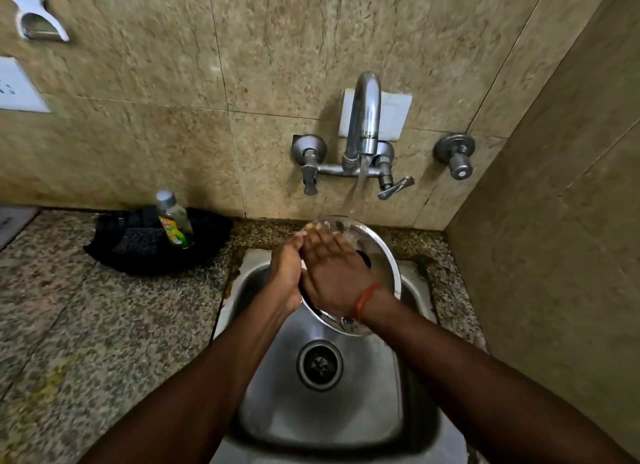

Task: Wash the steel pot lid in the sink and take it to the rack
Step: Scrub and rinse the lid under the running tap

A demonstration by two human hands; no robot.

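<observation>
The left hand [285, 273] grips the left edge of the lid [375, 259], fingers curled round its rim, while the right hand [334, 273] lies flat on its face, fingers spread and pointing to the upper left. The lid is tilted above the back of the sink [346, 425], at the frame's centre. Water runs from the tap [365, 117] onto its top edge. On the counter [86, 325] at left a soap bottle [173, 221] stands in a black tray [207, 245]. A red thread [367, 299] circles the right wrist.
</observation>
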